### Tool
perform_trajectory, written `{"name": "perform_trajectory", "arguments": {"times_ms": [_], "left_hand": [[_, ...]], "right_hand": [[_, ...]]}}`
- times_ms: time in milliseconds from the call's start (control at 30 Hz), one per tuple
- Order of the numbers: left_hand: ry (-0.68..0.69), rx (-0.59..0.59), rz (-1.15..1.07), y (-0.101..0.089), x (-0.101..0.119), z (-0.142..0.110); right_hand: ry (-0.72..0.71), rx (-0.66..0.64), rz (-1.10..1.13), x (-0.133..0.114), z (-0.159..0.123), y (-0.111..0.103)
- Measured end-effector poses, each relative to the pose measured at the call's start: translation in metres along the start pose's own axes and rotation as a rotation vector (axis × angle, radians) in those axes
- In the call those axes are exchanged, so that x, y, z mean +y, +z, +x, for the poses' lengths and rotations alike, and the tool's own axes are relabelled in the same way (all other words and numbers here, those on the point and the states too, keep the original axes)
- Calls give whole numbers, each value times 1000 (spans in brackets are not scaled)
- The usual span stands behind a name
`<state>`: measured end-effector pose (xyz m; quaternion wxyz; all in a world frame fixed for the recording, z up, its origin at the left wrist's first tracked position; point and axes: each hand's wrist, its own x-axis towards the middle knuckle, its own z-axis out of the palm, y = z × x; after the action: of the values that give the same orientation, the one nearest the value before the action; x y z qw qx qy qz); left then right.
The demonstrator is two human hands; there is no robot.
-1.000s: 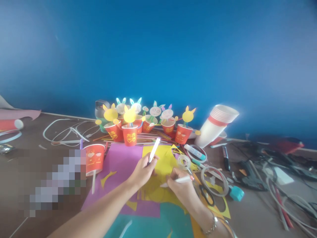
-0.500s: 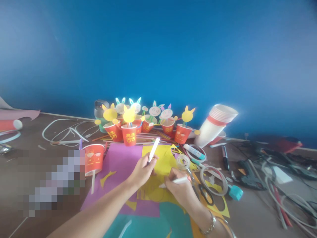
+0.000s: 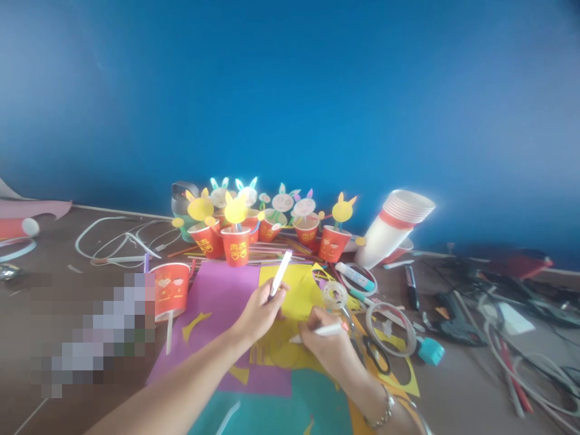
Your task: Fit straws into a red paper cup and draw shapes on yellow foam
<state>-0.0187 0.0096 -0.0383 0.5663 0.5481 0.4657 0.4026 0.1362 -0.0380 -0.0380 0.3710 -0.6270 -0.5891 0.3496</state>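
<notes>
My left hand [image 3: 260, 311] is closed round a white pen-like stick [image 3: 281, 272] that points up and away; its lower end looks black. Beneath that hand lies a sheet of yellow paper [image 3: 294, 284]. On the right, my right hand [image 3: 328, 338] grips a white marker [image 3: 327, 330], its pale tip pointing left at the yellow paper. Faint drawn lines show near the tip; whether it touches the sheet I cannot tell. Purple paper [image 3: 226, 290] and teal paper [image 3: 317, 399] lie around and under the yellow one, with cut yellow scraps [image 3: 196, 326] on top.
Red paper cups [image 3: 236, 249] with paper animal heads stand along the back. Stacked white cups [image 3: 389, 226] lean at the right. Scissors [image 3: 377, 355], a tape roll [image 3: 335, 295], a glue stick [image 3: 356, 276], a black marker [image 3: 411, 289] and a glue gun [image 3: 457, 320] lie rightward. Another red cup [image 3: 170, 290] stands left.
Almost nothing differs. My right hand has shifted very slightly left with the marker; the left hand keeps its hold and place.
</notes>
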Motion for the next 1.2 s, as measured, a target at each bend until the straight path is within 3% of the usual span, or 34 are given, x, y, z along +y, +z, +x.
{"name": "perform_trajectory", "arguments": {"times_ms": [733, 1200], "left_hand": [[0, -14, -7, -1, -5, 1], [11, -8, 10, -1, -5, 1]], "right_hand": [[16, 63, 18, -3, -1, 0], [24, 29, 4, -2, 0, 0]]}}
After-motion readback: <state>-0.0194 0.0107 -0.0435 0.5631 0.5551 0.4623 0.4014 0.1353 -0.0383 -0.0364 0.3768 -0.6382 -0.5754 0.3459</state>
